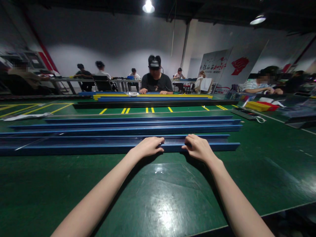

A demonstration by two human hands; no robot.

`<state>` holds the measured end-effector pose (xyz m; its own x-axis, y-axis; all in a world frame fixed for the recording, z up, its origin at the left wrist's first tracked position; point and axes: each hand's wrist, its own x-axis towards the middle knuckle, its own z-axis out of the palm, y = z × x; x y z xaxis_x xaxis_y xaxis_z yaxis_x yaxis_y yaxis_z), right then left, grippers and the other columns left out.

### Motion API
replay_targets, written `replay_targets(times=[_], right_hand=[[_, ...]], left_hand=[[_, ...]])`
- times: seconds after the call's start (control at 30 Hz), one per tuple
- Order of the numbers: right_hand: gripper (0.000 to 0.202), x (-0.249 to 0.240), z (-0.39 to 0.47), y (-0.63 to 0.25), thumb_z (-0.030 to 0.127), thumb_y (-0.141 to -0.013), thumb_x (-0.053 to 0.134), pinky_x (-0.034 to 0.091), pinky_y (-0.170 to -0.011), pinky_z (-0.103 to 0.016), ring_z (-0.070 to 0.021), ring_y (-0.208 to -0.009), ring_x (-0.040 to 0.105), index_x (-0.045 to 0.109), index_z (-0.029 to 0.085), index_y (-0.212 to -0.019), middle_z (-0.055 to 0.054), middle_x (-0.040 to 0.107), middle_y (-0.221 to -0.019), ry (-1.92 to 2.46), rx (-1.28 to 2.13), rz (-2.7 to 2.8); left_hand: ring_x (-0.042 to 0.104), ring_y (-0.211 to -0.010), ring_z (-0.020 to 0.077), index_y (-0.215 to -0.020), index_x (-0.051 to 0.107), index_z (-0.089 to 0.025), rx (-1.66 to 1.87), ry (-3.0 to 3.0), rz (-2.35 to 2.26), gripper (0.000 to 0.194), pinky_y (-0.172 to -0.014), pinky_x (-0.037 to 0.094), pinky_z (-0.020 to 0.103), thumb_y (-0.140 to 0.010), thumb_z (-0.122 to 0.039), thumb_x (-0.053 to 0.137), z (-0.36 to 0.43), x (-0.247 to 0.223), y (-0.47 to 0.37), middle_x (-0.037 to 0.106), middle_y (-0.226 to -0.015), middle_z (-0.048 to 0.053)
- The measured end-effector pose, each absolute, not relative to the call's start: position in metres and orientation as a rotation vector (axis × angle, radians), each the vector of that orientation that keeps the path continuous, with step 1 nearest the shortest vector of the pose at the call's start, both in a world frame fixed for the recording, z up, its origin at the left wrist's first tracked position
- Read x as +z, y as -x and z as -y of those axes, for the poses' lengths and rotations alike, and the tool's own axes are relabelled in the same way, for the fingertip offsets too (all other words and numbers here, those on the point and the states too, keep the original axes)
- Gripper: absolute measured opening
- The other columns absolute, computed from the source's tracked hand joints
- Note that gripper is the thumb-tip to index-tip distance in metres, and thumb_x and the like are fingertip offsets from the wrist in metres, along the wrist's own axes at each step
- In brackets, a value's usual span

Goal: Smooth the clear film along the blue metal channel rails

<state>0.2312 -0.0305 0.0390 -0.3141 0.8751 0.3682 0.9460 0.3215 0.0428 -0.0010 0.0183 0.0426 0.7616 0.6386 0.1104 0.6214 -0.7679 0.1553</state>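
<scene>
Head view here: the left hand [150, 144] and right hand [197, 146] are both curling around the front wall of the nearest blue channel [172, 147], thumbs on the near side. That channel is lying across the shiny green tabletop [138, 197], running off to the left. Just behind it, more blue channels [123, 129] are lying roughly parallel — they're overlapping, so I can't count them for sure. Further back, one long black strip [148, 104] is sitting past some yellow tape marks, near a yellow strip [207, 97]. One yellow tray [258, 106] and one red tray [273, 106] are resting off to the right. One person [155, 79] is sitting opposite, and at least seven others are sitting around the room — two ceiling lamps [148, 7] are glowing above, and a red fist graphic [239, 65] is showing on a panel.
</scene>
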Motion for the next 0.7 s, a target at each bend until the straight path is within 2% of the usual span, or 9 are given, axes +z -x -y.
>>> replay_targets(times=[0.33,0.7], right_hand=[[0.012,0.0397,0.0303,-0.2307,0.030,-0.078,0.051,0.029,-0.057,-0.024,-0.0150,-0.073,0.050,0.050,0.019,-0.072,-0.003,0.057,-0.080,1.646,-0.346,2.311],[0.011,0.0398,0.0317,-0.2287,0.030,-0.077,0.051,0.030,-0.059,-0.024,-0.0159,-0.075,0.050,0.051,0.019,-0.074,-0.004,0.057,-0.079,1.672,-0.360,2.305]], left_hand=[[0.059,-0.075,0.0189,-0.087,0.048,-0.020,0.216,-2.910,-1.123,0.023,-0.059,0.037,0.024,-0.078,-0.040,0.054,-0.0197,0.0430,0.0017,0.063,-0.082,0.002],[0.059,-0.074,0.0198,-0.082,0.051,-0.020,0.179,-2.910,-1.188,0.024,-0.057,0.035,0.024,-0.078,-0.044,0.052,-0.0166,0.0474,0.0005,0.063,-0.079,0.003]])
